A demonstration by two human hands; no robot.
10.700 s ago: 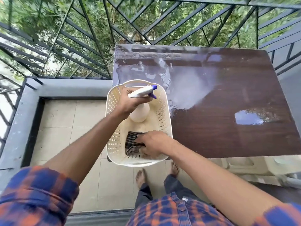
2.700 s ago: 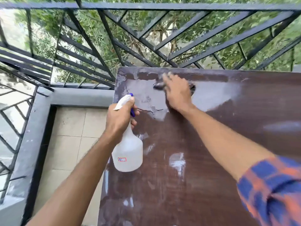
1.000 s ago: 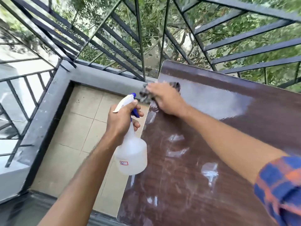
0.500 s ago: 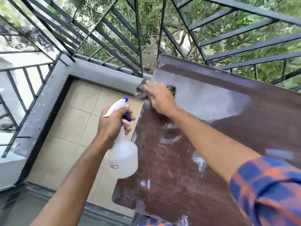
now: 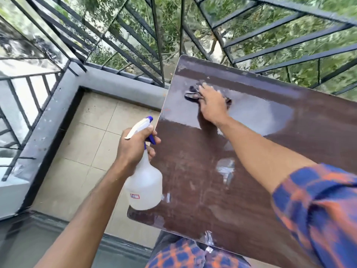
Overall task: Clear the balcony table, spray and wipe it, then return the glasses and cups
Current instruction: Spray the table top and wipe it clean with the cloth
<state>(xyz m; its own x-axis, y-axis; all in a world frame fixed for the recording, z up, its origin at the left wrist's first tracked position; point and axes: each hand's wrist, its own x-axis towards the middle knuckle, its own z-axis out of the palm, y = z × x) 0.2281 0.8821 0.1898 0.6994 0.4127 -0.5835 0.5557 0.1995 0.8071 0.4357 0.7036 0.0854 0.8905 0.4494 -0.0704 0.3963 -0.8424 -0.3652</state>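
Dark crumpled cloth (image 5: 191, 93) mostly hidden under flattened right hand (image 5: 212, 105) on wet brown wooden counter (image 5: 202, 180); left hand (image 5: 135, 146) clamped translucent white spray bottle (image 5: 144, 188), contents indistinct.

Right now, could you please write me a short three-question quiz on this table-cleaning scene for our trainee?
1. True or false: the left hand holds the spray bottle by its neck.
2. What does the right hand press on the table?
A. a sponge
B. a cloth
C. a glass
3. Fill in: beyond the table's far edge stands a black metal ____.

Key:
1. True.
2. B: the cloth lies under the palm, near the far left corner.
3. Railing.
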